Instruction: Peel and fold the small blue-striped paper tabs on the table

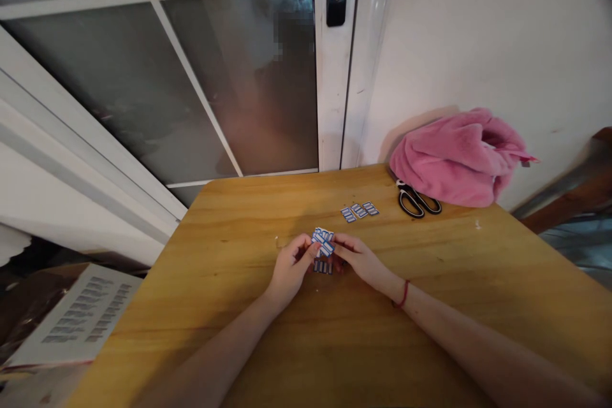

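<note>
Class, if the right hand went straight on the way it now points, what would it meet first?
The right hand would first meet the blue-and-white cards held between both hands, then probably the left hand; depth is hard to judge from one view.

One bare left hand (291, 262), one bare right hand (366, 261), one red cord bracelet (406, 293), three small blue-and-white striped cards (359, 211) (the overlapping held cards (323, 240) defy counting), one pair of black-handled scissors (415, 196), one fluffy pink cloth (456, 159).
</note>
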Action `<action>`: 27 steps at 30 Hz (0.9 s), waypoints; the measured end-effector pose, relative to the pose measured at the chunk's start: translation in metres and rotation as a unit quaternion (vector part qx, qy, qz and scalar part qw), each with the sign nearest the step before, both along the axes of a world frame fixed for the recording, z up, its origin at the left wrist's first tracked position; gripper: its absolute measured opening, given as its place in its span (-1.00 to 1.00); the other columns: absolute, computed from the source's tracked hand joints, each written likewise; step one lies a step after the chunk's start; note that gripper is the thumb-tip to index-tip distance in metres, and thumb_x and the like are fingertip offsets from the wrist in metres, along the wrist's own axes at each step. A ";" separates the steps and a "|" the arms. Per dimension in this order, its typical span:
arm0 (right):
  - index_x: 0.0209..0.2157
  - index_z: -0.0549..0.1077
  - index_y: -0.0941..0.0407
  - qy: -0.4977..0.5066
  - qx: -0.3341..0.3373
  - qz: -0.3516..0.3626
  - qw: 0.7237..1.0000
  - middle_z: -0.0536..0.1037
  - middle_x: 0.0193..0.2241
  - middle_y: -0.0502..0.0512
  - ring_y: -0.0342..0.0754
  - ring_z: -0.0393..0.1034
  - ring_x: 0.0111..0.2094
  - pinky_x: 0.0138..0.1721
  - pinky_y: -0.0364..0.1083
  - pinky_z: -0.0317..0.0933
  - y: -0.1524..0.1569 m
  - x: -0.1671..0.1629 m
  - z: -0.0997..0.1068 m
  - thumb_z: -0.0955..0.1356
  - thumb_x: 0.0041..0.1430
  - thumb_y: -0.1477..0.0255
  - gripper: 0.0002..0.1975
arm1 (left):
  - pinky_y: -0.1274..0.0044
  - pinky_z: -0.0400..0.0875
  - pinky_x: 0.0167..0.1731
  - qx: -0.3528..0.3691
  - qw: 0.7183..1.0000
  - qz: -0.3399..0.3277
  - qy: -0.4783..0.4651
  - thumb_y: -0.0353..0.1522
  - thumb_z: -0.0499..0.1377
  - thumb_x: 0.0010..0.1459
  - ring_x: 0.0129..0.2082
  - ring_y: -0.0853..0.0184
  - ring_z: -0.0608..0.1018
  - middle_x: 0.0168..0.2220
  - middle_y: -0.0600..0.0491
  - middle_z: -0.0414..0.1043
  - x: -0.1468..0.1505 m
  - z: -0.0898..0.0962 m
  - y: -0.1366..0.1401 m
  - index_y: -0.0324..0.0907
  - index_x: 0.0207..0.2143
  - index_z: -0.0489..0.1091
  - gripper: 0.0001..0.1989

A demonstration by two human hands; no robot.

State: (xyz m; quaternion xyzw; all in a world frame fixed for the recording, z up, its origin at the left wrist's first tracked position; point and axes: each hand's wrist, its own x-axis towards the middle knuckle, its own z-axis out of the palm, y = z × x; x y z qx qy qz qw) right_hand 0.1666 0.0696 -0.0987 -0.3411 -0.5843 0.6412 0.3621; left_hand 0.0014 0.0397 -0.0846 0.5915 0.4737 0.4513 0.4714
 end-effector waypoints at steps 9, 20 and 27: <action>-0.44 0.32 0.14 -0.018 0.019 -0.007 1.000 0.32 -0.63 -0.07 -0.21 0.20 -0.63 -0.60 -0.20 0.09 -0.003 0.000 0.003 0.22 0.16 0.18 -0.70 | 0.64 0.09 -0.58 0.015 0.999 -0.007 0.048 -0.20 0.03 0.15 -0.61 0.48 0.19 -0.64 0.21 0.08 0.000 -0.003 0.003 -0.19 -0.56 0.13 -0.68; -0.41 0.30 0.12 -0.101 0.135 -0.042 0.985 0.27 -0.55 -0.05 -0.20 0.14 -0.56 -0.55 -0.19 0.06 -0.011 -0.002 0.009 0.22 0.19 0.27 -0.78 | 0.63 0.09 -0.52 0.071 0.988 0.003 0.141 -0.24 0.01 0.17 -0.54 0.46 0.21 -0.58 0.18 0.11 0.002 0.001 -0.002 -0.20 -0.55 0.15 -0.71; -0.42 0.29 0.13 -0.085 0.143 -0.046 0.985 0.21 -0.57 -0.07 -0.21 0.09 -0.56 -0.55 -0.19 0.02 -0.013 0.000 0.011 0.20 0.21 0.26 -0.76 | 0.65 0.12 -0.53 0.018 0.998 -0.047 -0.024 -0.22 0.07 0.14 -0.54 0.49 0.22 -0.52 0.18 0.13 0.000 0.001 0.000 -0.19 -0.43 0.20 -0.78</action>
